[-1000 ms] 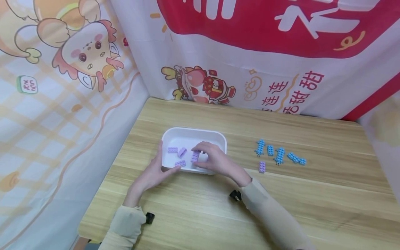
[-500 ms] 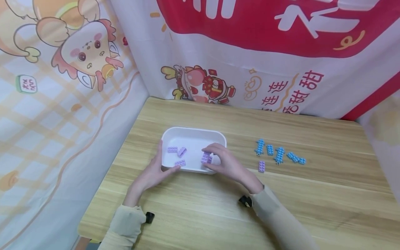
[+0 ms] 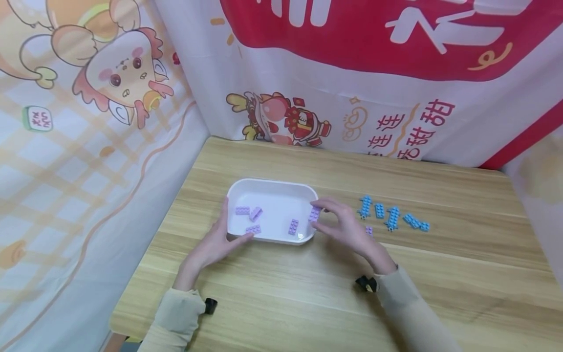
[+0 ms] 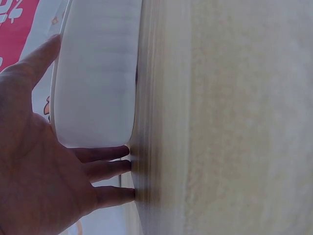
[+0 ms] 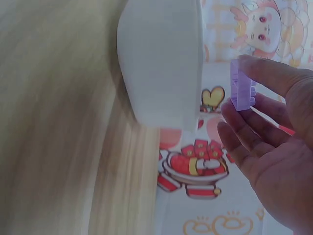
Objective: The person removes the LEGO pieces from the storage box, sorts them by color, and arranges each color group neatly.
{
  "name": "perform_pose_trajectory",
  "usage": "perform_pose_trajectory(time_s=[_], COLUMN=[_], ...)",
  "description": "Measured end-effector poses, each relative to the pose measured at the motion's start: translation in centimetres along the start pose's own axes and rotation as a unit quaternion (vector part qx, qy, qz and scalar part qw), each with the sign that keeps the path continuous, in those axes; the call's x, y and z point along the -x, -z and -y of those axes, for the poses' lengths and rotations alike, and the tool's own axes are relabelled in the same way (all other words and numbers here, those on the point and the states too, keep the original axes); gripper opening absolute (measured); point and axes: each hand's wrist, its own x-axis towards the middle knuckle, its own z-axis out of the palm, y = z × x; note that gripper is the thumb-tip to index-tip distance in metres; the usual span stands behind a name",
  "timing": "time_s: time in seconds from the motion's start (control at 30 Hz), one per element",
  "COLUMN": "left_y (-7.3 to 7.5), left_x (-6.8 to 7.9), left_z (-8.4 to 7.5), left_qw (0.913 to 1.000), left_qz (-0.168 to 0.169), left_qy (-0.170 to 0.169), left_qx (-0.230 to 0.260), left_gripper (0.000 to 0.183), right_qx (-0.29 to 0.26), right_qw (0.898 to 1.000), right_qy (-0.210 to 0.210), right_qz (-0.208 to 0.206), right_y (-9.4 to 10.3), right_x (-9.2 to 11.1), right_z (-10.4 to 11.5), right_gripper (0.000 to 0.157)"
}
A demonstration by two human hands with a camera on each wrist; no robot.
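My right hand (image 3: 345,227) pinches a light purple building brick (image 3: 314,213) between thumb and fingers, over the right end of a white plastic tray (image 3: 277,198). In the right wrist view the brick (image 5: 239,88) is raised beside the tray's rim, its studs toward the palm. My left hand (image 3: 215,239) rests against the tray's left end. Its thumb reaches to the near rim and its fingers lie straight along the outer wall, as the left wrist view shows. Inside the tray lie several purple bricks (image 3: 242,210), with a single one (image 3: 293,227) toward the right.
On the wooden table (image 3: 272,293), right of the tray, another purple brick (image 3: 369,231) is partly hidden by my right hand. Beyond it lie blue bricks (image 3: 412,221) and blue plates with wheel-like pegs (image 3: 393,218). Printed curtains (image 3: 193,73) hang behind and to the left.
My right hand has lifted away to the right with a purple brick, from mid-tray to past its right rim. One purple brick lies uncovered in the tray. My left hand has stayed put.
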Motion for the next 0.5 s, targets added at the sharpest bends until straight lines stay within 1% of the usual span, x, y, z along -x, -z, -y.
perform_pose_trajectory(time_s=[0.17, 0.27, 0.4, 0.5], left_y=[0.0, 0.0, -0.1, -0.1], left_x=[0.0, -0.1, -0.1, -0.1], left_z=[0.0, 0.0, 0.1, 0.1], left_qw=[1.0, 1.0, 1.0, 1.0], left_qz=[0.001, 0.001, 0.001, 0.002], left_qy=[-0.002, -0.002, -0.001, 0.0], left_qx=[0.0, -0.001, 0.0, 0.0], left_gripper=[0.136, 0.136, 0.136, 0.137], right_qx=[0.013, 0.016, 0.02, 0.026], right_qw=[0.999, 0.999, 0.999, 0.999], right_qy=[0.007, -0.002, -0.024, -0.03], right_qz=[-0.03, -0.033, -0.032, -0.033], right_y=[1.1, 1.6, 2.1, 2.5], right_x=[0.9, 1.5, 2.3, 2.9], right_z=[-1.0, -1.6, -2.2, -2.7], right_gripper=[0.053, 0.054, 0.054, 0.054])
